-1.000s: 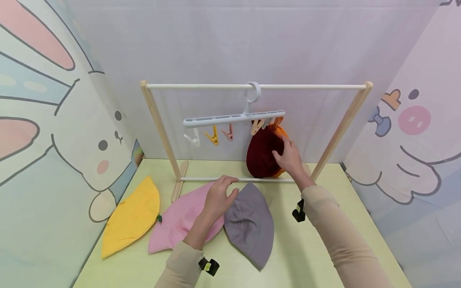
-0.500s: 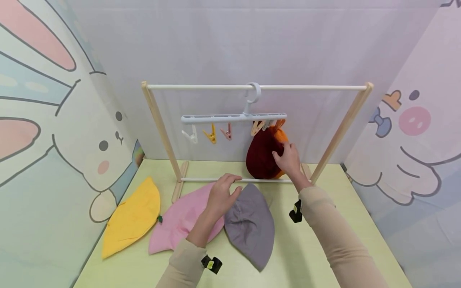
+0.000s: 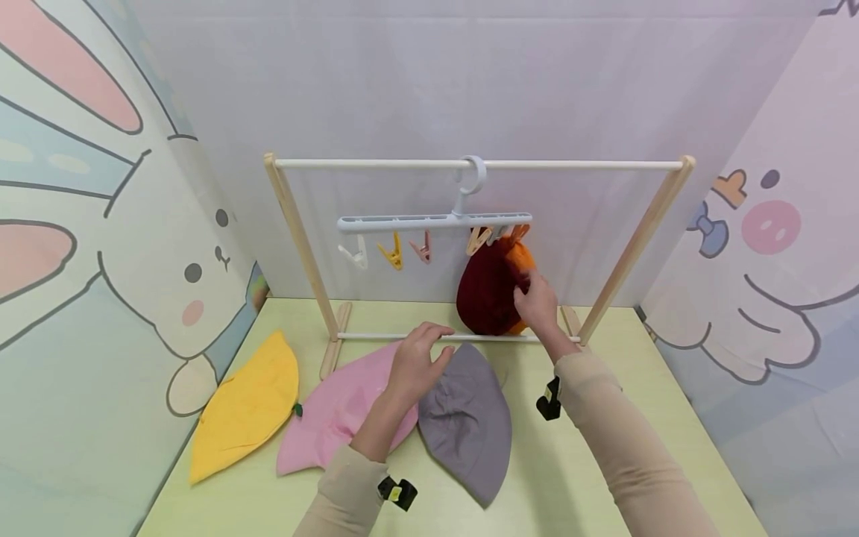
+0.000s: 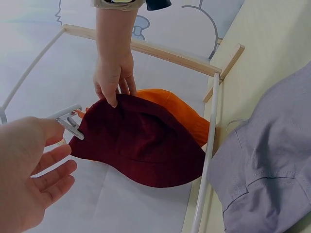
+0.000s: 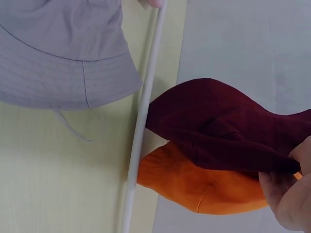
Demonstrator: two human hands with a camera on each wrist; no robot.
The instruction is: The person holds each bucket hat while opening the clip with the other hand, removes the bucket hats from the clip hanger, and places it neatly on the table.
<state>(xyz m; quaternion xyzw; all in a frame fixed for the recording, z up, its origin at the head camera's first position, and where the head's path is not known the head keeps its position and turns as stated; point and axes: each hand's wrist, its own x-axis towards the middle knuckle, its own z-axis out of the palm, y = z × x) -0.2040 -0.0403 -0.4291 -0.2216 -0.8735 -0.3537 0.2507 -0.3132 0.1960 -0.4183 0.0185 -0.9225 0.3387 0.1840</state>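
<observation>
A dark red bucket hat (image 3: pixel 485 291) hangs from the right end of a pale blue clip hanger (image 3: pixel 403 223). Behind it hangs an orange hat (image 4: pixel 182 111). My right hand (image 3: pixel 539 302) pinches the dark red hat's edge between thumb and fingers, as both wrist views show. My left hand (image 3: pixel 414 362) is held with relaxed fingers over the pink hat (image 3: pixel 342 406) and near the grey hat (image 3: pixel 466 421), holding nothing. A grey clip (image 4: pixel 70 127) sits at the dark red hat's corner; beige (image 3: pixel 478 240) and orange (image 3: pixel 520 232) clips are beside it.
The hanger hooks onto the white top bar (image 3: pixel 577 165) of a wooden-legged rack, whose lower bar (image 3: pixel 376 335) crosses near the table. White (image 3: pixel 356 253), yellow (image 3: pixel 391 252) and pink (image 3: pixel 423 247) clips dangle at left. A yellow hat (image 3: pixel 248 410) lies farther left.
My right hand's fingers have come together on the dark red hat's edge, and more of the orange hat shows. The hanger has swung slightly to near level. My left hand has barely moved.
</observation>
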